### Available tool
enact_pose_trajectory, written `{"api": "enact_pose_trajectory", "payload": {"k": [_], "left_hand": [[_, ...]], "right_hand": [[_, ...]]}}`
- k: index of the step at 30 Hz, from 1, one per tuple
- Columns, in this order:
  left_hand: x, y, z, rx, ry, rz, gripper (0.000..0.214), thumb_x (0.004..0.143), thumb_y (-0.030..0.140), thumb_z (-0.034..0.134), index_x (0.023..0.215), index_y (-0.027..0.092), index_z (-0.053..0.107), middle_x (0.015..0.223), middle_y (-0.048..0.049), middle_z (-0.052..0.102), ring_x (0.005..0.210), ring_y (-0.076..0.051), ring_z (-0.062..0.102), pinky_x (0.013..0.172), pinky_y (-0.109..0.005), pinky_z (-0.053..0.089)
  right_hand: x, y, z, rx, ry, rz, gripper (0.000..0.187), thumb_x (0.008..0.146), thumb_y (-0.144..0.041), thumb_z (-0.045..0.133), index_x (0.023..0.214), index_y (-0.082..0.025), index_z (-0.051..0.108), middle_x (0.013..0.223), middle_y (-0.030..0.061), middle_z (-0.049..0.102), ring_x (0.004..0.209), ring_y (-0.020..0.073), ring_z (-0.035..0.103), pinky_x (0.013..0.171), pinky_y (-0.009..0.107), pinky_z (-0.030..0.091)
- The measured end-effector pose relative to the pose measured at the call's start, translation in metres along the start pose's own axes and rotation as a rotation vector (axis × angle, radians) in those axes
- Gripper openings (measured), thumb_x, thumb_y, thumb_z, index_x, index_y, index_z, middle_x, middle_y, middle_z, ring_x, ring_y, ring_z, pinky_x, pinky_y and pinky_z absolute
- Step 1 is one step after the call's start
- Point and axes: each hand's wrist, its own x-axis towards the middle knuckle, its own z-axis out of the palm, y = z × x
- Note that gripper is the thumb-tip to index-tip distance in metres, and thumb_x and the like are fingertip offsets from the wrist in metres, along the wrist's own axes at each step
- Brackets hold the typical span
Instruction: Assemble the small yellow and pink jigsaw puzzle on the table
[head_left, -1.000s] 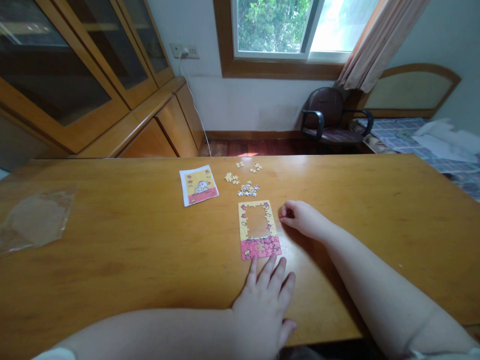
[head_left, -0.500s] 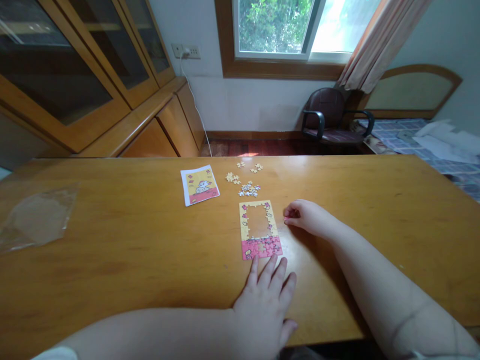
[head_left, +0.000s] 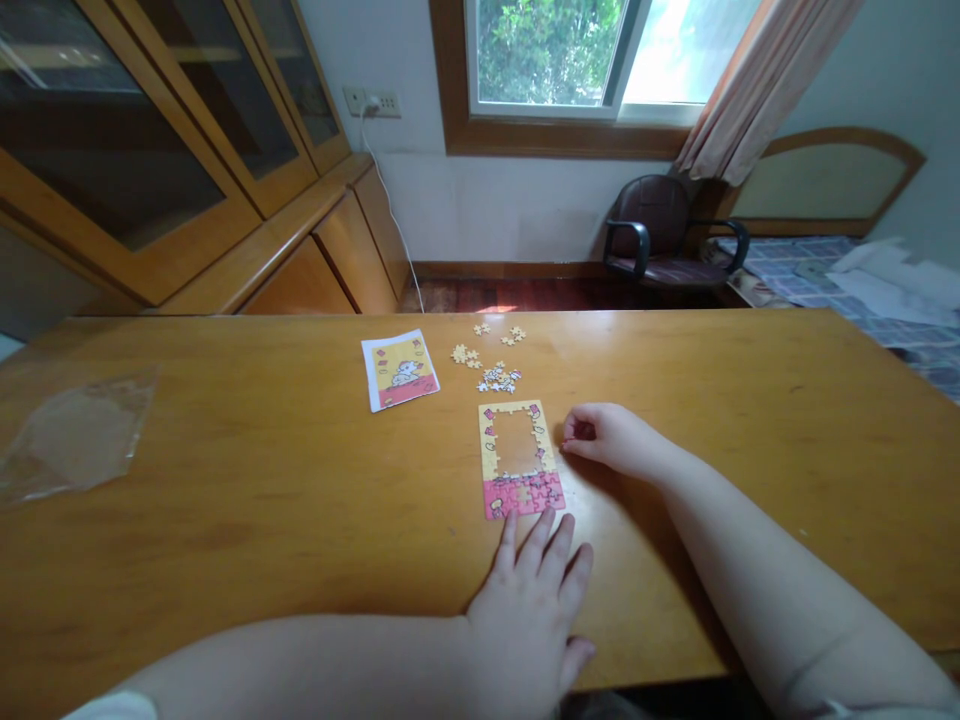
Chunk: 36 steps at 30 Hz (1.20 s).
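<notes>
A partly assembled jigsaw puzzle (head_left: 485, 460) lies on the table, its yellow border and pink lower part joined around an open middle. A small gap shows in the pink part. My left hand (head_left: 529, 590) rests flat with fingers spread, its fingertips at the puzzle's lower edge. Just right of the puzzle, my right hand (head_left: 596, 435) is pinched on a small pink puzzle piece, mostly hidden by the fingers. Beyond the puzzle lie loose white-patterned pieces (head_left: 499, 378) and several yellow pieces (head_left: 465, 356).
A reference picture card (head_left: 401, 371) lies left of the loose pieces. On the far left of the wooden table (head_left: 300, 500) is a clear plastic bag (head_left: 79, 435). Past the table stand a chair (head_left: 652, 230) and a glass-fronted cabinet (head_left: 247, 210).
My right hand has moved slightly left, nearer the puzzle, and turned a little, with the pink piece now less visible. My left hand has stayed in place.
</notes>
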Motion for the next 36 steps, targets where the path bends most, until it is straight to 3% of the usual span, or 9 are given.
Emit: {"api": "enact_pose_trajectory", "payload": {"k": [5,9,11,17,24,36], "left_hand": [[-0.001,0.000,0.000,-0.019,-0.003,-0.005,0.070,0.088,0.050,0.045,0.149,0.022,0.025,0.157,-0.0123,0.015,0.145,-0.033,0.008,0.112,-0.064,0.005],[-0.002,-0.001,0.004,-0.019,0.024,-0.004,0.070,0.089,0.049,0.045,0.150,0.022,0.023,0.158,-0.0117,0.013,0.145,-0.033,0.007,0.113,-0.063,0.004],[-0.002,-0.001,0.005,-0.017,0.029,-0.001,0.070,0.089,0.049,0.044,0.150,0.022,0.024,0.158,-0.0122,0.013,0.145,-0.033,0.007,0.112,-0.064,0.005],[-0.001,-0.001,0.004,0.002,0.006,-0.001,0.071,0.088,0.049,0.045,0.150,0.022,0.023,0.158,-0.0126,0.014,0.144,-0.033,0.009,0.113,-0.063,0.007],[0.000,-0.001,0.003,0.015,-0.002,-0.001,0.071,0.088,0.050,0.044,0.150,0.021,0.023,0.157,-0.0123,0.016,0.145,-0.033,0.007,0.113,-0.063,0.006],[-0.002,0.000,0.007,0.049,0.059,-0.009,0.071,0.087,0.049,0.046,0.149,0.022,0.024,0.158,-0.0103,0.016,0.145,-0.031,0.006,0.114,-0.061,0.005]], "right_hand": [[-0.002,-0.008,0.006,0.143,-0.058,-0.169,0.015,0.079,-0.023,0.059,0.086,-0.018,0.072,0.086,0.0037,0.071,0.079,0.0153,0.063,0.076,0.027,0.048],[-0.004,-0.016,0.016,0.288,-0.139,-0.124,0.020,0.077,-0.025,0.065,0.094,-0.017,0.072,0.083,0.0033,0.072,0.074,0.0145,0.065,0.073,0.027,0.051],[-0.004,-0.018,0.021,0.281,-0.140,-0.124,0.016,0.076,-0.024,0.067,0.090,-0.017,0.072,0.081,0.0031,0.072,0.073,0.0144,0.065,0.072,0.027,0.051],[-0.002,-0.018,0.026,0.210,-0.109,-0.336,0.012,0.082,-0.023,0.064,0.088,-0.021,0.074,0.090,0.0047,0.072,0.086,0.0153,0.065,0.083,0.028,0.050],[-0.007,-0.025,0.029,0.268,-0.153,-0.216,0.012,0.080,-0.024,0.065,0.087,-0.020,0.075,0.086,0.0027,0.074,0.078,0.0147,0.067,0.075,0.025,0.052],[-0.010,-0.028,0.044,0.227,-0.204,-0.171,0.012,0.080,-0.025,0.064,0.087,-0.020,0.073,0.083,0.0011,0.074,0.073,0.0136,0.066,0.070,0.024,0.051]]}}
